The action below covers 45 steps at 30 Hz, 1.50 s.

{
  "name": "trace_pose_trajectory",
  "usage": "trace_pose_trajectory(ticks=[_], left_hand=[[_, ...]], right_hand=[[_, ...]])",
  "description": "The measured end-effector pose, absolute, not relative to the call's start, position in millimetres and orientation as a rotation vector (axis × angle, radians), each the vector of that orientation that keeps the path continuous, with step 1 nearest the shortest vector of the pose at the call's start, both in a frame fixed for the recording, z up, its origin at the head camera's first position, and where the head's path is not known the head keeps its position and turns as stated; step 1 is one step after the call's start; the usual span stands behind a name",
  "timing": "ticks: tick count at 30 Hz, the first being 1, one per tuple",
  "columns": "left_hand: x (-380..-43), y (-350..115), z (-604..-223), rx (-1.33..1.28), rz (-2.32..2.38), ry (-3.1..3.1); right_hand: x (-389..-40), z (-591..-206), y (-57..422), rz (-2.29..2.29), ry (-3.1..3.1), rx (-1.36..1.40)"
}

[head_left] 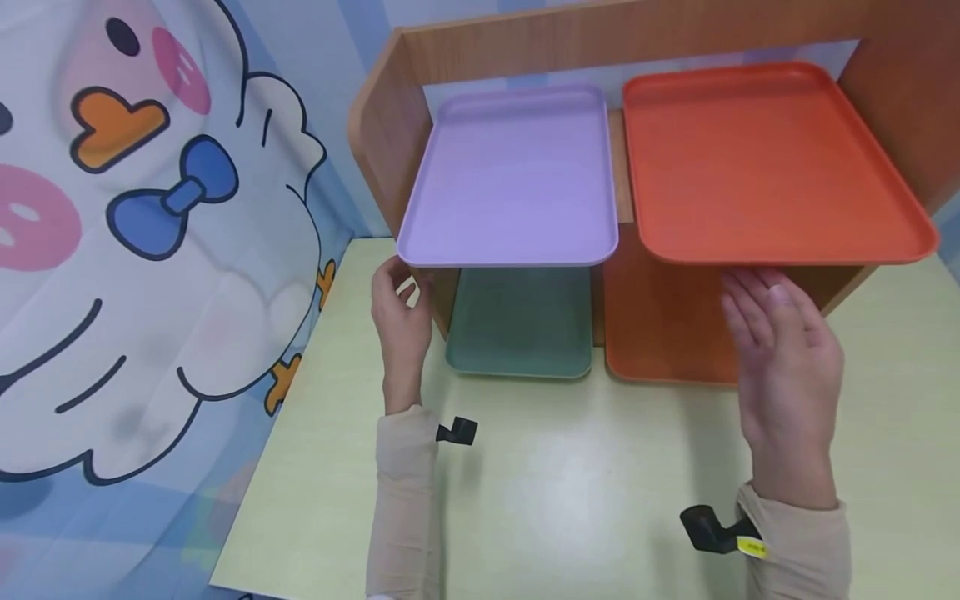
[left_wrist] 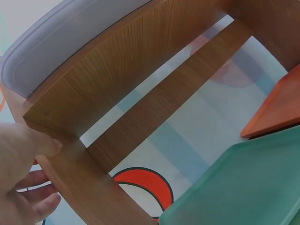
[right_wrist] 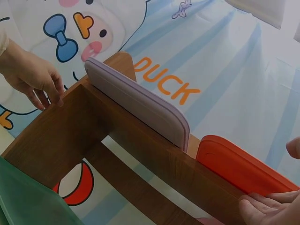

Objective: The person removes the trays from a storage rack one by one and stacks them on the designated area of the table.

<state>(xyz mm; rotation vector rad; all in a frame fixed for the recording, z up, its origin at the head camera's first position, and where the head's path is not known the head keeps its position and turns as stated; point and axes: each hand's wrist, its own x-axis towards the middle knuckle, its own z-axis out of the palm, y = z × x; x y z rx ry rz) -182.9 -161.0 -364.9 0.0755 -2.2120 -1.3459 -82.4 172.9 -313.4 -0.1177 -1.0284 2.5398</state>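
A two-tier wooden shelf (head_left: 652, 33) stands on the table, with a purple tray (head_left: 517, 183) and a red-orange tray (head_left: 765, 167) on its upper level. Below them lie a green tray (head_left: 521, 325) and a darker orange tray (head_left: 660, 333). My left hand (head_left: 402, 308) holds the front edge of the shelf's left side panel (left_wrist: 93, 187), thumb on the near face and fingers around the outside. Under the front rim of the red-orange tray, my right hand (head_left: 791, 367) reaches with extended fingers (right_wrist: 262, 204) against the shelf's upper board; its fingertips are partly hidden in the head view.
A pale yellow table (head_left: 555, 483) extends in front of the shelf. A duck-print backdrop (head_left: 150, 333) hangs at the left and behind. Small black wrist mounts (head_left: 459, 431) stick out from both sleeves.
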Motion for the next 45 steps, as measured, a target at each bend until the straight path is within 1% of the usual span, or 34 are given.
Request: trace_pose_trajectory(ticks=[21,33,45], left_hand=[[-196.3,-158.0,-374.1,0.102,-1.382,-2.155],[-199.2,-160.4,-375.8,0.149,-1.354,-2.163],[-198.5,-160.6,-374.3,0.147,-1.38,-2.165]], right_hand=[[-85.4,-310.1,182.3,2.559,-1.043,-0.114],[-96.5,-309.7,182.8,2.672,-0.816,-0.044],[-103.0,-306.3,184.5,2.761,-0.628,-0.068]])
